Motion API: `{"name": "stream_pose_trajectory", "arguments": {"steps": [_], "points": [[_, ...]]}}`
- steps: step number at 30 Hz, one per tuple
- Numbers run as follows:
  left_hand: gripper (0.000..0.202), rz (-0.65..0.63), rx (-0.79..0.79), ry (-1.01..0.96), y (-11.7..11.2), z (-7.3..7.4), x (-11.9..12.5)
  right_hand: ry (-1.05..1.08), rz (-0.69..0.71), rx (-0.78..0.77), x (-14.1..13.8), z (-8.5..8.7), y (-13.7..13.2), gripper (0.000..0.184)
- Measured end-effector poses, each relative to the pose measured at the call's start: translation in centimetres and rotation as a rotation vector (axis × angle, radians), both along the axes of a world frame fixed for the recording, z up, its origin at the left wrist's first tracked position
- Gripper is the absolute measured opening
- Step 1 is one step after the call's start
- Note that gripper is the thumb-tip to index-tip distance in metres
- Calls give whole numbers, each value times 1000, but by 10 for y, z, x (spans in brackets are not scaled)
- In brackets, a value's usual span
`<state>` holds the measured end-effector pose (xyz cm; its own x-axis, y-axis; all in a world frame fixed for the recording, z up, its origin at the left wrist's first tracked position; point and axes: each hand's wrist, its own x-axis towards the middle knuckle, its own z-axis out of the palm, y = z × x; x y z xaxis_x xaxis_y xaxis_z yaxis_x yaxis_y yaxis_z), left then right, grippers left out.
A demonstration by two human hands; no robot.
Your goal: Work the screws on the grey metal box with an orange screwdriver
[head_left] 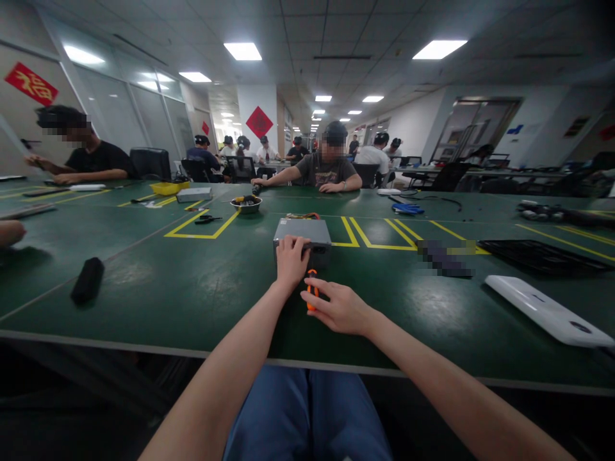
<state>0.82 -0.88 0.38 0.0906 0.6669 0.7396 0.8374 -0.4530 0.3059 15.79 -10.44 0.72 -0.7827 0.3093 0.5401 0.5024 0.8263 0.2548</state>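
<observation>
A grey metal computer power supply (307, 229) stands on the green table in front of me, with coloured wires (307, 216) at its far side. My left hand (291, 264) grips its near left part, fingers bent over the top edge. Just below, an orange-and-black screwdriver (312, 298) is held between the thumb and fingers of my right hand (339, 306). The screwdriver points toward the near face of the power supply. Its tip is hidden, so contact cannot be made out.
Left lies a black case (88, 280); farther back are a metal bowl (246, 205) with tools, a yellow tray (169, 187) and another grey box (194, 194). Right are a white device (548, 309) and a black panel (542, 254). A person (327, 169) sits opposite.
</observation>
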Motion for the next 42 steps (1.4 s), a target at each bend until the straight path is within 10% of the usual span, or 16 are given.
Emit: {"name": "stream_pose_trajectory", "arguments": {"steps": [42], "points": [[23, 17, 7, 7, 0, 0, 2, -9, -15, 38, 0, 0, 0, 32]]}}
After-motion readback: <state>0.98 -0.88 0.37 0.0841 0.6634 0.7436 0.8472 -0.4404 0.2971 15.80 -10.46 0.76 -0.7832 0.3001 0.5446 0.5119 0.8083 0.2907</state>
